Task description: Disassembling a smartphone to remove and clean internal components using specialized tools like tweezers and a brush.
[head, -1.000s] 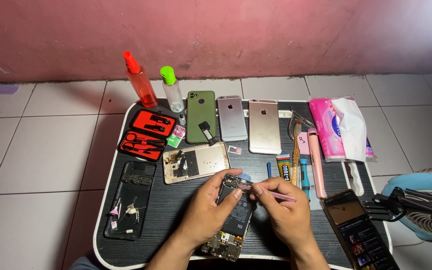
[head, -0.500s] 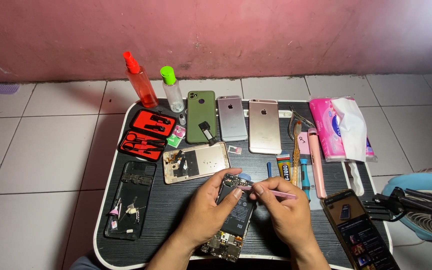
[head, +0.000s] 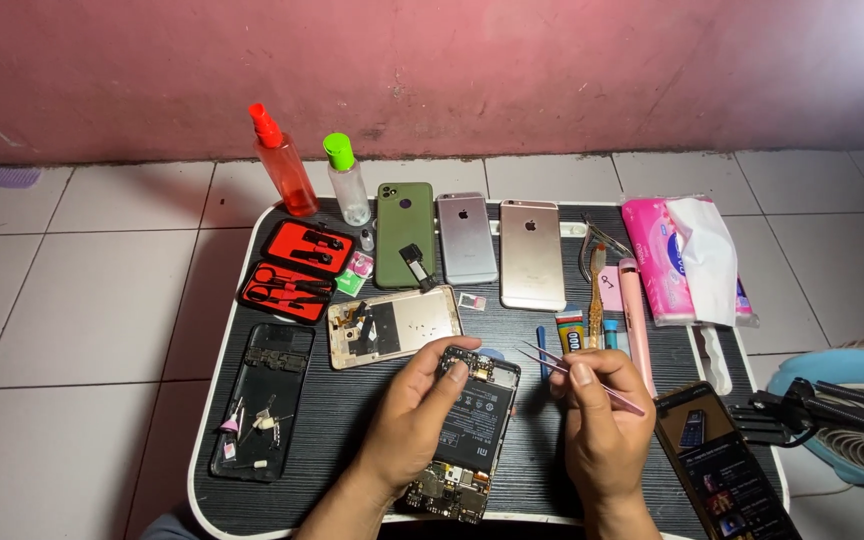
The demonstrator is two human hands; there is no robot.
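— What moved since a second ago?

— Your right hand (head: 602, 430) has lifted the thin metal tweezers (head: 580, 377) off the opened black phone with exposed battery (head: 467, 430); their tips now point up-left, clear of it.

— And your left hand (head: 414, 420)?

— Its thumb has slid onto the phone's top edge.

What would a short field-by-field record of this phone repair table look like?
Surface: black tray table on white floor tiles
Left hand: holds the opened phone, battery showing
Right hand: grips pink tweezers, tips clear of the phone
Back row: red spray bottle, green-capped bottle, green phone, two more phones
Left side: red tool case
Right side: pink tissue pack
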